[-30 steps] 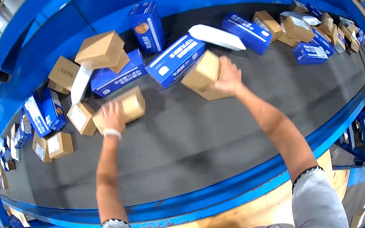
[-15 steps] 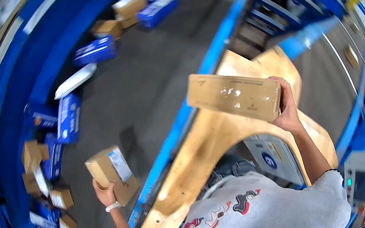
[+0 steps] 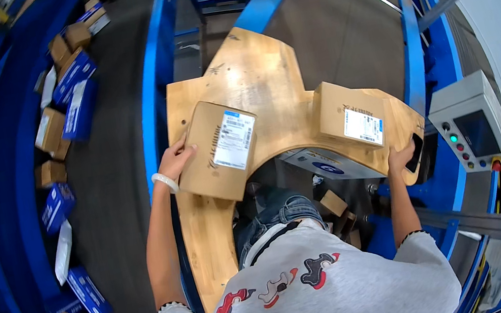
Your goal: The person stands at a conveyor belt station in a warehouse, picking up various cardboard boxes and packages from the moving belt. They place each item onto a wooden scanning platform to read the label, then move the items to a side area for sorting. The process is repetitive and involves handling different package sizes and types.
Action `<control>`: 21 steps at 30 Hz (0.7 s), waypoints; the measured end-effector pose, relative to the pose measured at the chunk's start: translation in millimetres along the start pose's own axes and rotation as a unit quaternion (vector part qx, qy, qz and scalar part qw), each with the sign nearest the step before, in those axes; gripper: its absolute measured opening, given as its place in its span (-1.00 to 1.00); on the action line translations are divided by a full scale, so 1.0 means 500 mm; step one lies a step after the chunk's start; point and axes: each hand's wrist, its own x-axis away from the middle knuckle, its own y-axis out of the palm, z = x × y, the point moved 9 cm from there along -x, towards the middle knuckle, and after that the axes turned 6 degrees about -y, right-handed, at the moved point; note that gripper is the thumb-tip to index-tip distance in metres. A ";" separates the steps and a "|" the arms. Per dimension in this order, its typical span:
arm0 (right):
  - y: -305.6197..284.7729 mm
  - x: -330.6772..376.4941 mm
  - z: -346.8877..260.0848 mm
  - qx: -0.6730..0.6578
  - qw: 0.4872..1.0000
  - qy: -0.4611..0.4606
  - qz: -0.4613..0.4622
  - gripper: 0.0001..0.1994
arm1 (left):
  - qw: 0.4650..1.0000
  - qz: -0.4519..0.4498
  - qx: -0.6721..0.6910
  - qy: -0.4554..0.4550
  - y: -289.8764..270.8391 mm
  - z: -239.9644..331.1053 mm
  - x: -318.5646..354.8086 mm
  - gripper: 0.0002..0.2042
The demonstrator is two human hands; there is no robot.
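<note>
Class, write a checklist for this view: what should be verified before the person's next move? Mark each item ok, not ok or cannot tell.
1. Left hand has hold of the left carton: ok, thumb on its upper face.
2. Left carton's label uncovered: ok.
3. Right carton's label uncovered: ok, the right carton shows it toward the person.
4. Right hand clear of other things: not ok, it is at a dark device.
5. Left carton resting on the wooden table: cannot tell.
</note>
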 end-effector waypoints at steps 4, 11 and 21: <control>0.092 0.329 0.028 -0.386 0.748 0.520 -0.145 -0.40 | 0.971 0.090 -0.149 0.162 -0.011 0.031 -0.021 -0.29; 0.382 0.192 -0.207 -0.470 0.793 0.383 -0.068 -0.38 | 0.940 0.233 0.226 0.102 0.076 -0.101 0.105 -0.07; 0.649 -0.045 -0.232 -0.436 0.731 0.277 -0.445 -0.52 | 0.956 0.192 0.188 0.117 0.040 -0.075 -0.043 0.00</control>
